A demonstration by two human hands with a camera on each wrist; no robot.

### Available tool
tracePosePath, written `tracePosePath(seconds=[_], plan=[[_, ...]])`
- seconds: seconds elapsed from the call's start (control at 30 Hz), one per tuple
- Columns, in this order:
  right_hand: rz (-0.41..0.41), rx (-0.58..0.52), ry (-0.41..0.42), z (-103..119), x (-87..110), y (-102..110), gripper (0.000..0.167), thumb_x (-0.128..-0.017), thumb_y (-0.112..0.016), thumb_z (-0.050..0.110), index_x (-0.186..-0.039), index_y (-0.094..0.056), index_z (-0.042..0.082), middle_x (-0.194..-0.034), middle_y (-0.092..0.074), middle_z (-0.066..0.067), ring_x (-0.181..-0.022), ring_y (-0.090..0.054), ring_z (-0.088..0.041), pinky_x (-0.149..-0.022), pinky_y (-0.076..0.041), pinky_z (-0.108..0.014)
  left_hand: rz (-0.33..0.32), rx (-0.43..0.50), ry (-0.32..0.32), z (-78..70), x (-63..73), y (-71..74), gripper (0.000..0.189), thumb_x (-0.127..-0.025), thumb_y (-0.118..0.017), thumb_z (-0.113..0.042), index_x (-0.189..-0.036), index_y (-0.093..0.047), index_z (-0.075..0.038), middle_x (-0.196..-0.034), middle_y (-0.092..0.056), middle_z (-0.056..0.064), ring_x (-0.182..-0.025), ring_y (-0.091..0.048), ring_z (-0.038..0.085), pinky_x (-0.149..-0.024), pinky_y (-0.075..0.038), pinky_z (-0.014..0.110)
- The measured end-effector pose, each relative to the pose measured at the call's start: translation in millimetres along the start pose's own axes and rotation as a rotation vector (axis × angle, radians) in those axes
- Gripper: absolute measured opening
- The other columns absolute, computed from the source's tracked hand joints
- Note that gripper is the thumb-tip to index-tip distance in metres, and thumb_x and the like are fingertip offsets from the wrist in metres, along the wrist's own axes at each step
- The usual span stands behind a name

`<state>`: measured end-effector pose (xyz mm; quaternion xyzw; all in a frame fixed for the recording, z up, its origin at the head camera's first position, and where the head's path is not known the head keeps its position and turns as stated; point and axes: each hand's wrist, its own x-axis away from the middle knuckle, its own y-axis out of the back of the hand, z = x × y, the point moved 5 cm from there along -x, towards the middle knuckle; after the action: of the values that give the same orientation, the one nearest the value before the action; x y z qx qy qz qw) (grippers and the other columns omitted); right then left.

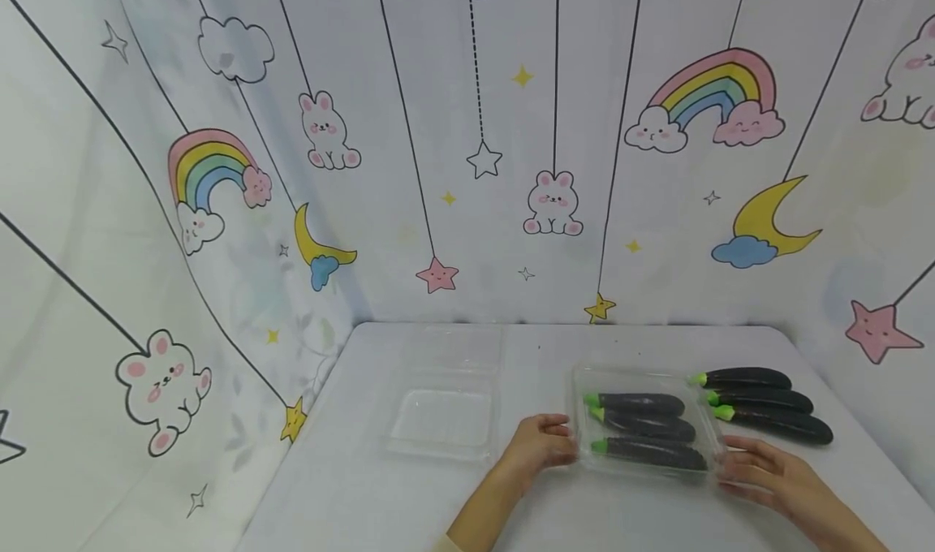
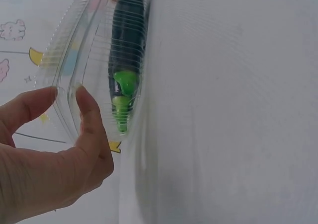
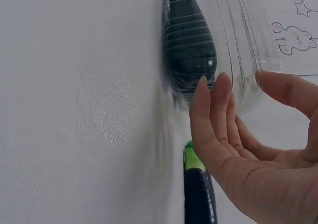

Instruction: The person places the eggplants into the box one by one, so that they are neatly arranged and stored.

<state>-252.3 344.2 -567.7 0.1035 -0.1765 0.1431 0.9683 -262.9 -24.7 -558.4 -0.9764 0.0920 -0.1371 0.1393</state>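
Observation:
A clear plastic clamshell box (image 1: 643,463) sits on the table with three dark eggplants inside, their green stems to the left. One of these eggplants (image 2: 128,33) shows through the ribbed wall in the left wrist view. My left hand (image 1: 539,445) pinches the rim at the box's left end between thumb and forefinger. At the other end my right hand (image 1: 767,472) holds the rim, thumb above and fingers against the side wall (image 3: 186,40). Three loose eggplants (image 1: 774,424) lie just beyond the box's right end, side by side.
Left of the hands, a second clear plastic box (image 1: 441,422) lies with its lid (image 1: 456,349) folded open toward the back. A white cloth covers the table (image 1: 351,487). Printed curtains (image 1: 482,235) stand close around its back and sides.

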Motion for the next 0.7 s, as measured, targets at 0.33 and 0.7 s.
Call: tracePosePath(seconds=[0.33,0.7], plan=[[-0.043,-0.047,0.027,-8.1,-0.9,1.3,0.073,-0.105,-0.066,0.021,-0.156,-0.027,-0.013,-0.131,-0.063,0.011,-0.106,-0.067,-0.003,-0.097,-0.059,-0.041,0.016,0.035,0.002,10.2,3.3,-1.2,0.04,-0.085,-0.07,0.016,-0.123,-0.064,0.006,-0.101,-0.063,0.011,-0.079,-0.07,0.018,-0.085,-0.064,0.038],[-0.105,-0.078,-0.111,-7.1,0.2,-1.0,0.05,-0.104,-0.067,0.03,-0.134,-0.06,-0.01,-0.111,-0.074,-0.008,-0.098,-0.072,-0.02,-0.088,-0.062,-0.043,0.02,0.035,-0.012,13.6,5.5,-2.1,0.031,-0.085,-0.071,0.014,-0.114,-0.064,0.008,-0.09,-0.07,0.014,-0.077,-0.075,0.02,-0.082,-0.064,0.037]])
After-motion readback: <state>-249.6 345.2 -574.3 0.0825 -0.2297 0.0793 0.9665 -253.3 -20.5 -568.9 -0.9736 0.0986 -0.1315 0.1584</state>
